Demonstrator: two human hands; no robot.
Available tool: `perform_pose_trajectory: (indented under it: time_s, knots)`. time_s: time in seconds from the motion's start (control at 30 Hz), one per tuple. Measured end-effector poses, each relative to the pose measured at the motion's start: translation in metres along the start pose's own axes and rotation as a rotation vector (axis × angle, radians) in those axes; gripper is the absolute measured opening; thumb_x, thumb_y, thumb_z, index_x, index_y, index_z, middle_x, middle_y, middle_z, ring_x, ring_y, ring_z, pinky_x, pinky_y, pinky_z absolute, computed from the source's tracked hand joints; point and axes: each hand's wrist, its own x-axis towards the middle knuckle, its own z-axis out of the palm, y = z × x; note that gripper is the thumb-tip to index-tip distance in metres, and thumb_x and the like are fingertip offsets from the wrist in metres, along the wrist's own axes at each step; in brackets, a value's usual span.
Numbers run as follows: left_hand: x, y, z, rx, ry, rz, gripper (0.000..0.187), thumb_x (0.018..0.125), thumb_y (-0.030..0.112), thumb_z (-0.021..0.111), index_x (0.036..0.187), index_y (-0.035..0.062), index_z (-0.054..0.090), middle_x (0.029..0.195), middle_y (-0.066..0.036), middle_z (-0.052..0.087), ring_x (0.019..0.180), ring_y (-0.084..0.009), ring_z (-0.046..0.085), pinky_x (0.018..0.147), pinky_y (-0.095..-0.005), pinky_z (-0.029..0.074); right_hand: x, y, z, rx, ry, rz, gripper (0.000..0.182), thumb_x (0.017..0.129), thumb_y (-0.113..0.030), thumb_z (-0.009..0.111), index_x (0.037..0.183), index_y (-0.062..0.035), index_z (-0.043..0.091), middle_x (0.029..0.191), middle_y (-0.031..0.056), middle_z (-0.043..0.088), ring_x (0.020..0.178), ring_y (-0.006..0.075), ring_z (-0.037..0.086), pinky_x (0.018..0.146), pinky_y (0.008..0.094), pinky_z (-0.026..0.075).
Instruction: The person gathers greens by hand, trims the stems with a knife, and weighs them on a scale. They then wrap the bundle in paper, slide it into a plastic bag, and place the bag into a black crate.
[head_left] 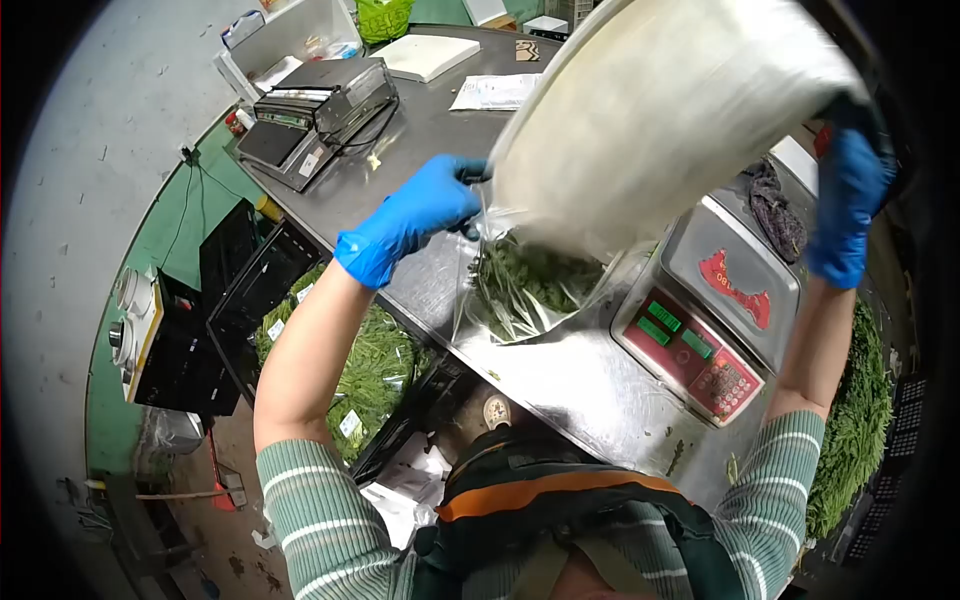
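A large white basin (650, 120) is tilted over a clear plastic bag (600, 290) that holds green herbs (530, 285). My left hand (425, 212), in a blue glove, pinches the bag's rim beside the basin's lower edge. On the right, my right hand (850, 190), also gloved in blue and blurred, grips the basin's far rim. The bag rests on the metal table (590, 375), left of a scale (690, 350) with lit green displays and a red patch on its pan.
Packing machine (315, 115), white board (430, 57) and white packet (495, 92) lie at the back left. Below left stands a crate of bagged herbs (375, 370). More greens (850, 430) sit at the right. A dark cloth (777, 212) lies behind the scale.
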Motion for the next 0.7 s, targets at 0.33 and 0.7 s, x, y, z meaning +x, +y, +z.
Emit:
perform_pose_trajectory:
  time_s: [0.33, 0.7]
  knots:
    - [-0.056, 0.023, 0.024, 0.589, -0.399, 0.306, 0.048, 0.075, 0.009, 0.061, 0.12, 0.0207, 0.05, 0.12, -0.002, 0.052, 0.059, -0.0092, 0.053, 0.063, -0.025, 0.046, -0.142, 0.05, -0.015, -0.639, -0.236, -0.026, 0.037, 0.074, 0.008, 0.051, 0.107, -0.0075, 0.057, 0.108, 0.0109, 0.057, 0.095, 0.0251, 0.057, 0.079, 0.0319, 0.046]
    - [-0.011, -0.2, 0.149, 1.133, -0.16, 0.554, 0.088, 0.068, 0.061, 0.053, 0.13, 0.0027, 0.031, 0.138, -0.014, 0.024, 0.128, -0.0343, 0.018, 0.103, -0.0495, 0.014, -0.257, -0.094, 0.17, 0.221, -0.959, 0.256, 0.019, 0.079, -0.017, 0.057, 0.096, -0.0075, 0.061, 0.081, 0.0117, 0.058, 0.073, 0.0276, 0.057, 0.064, 0.0342, 0.046]
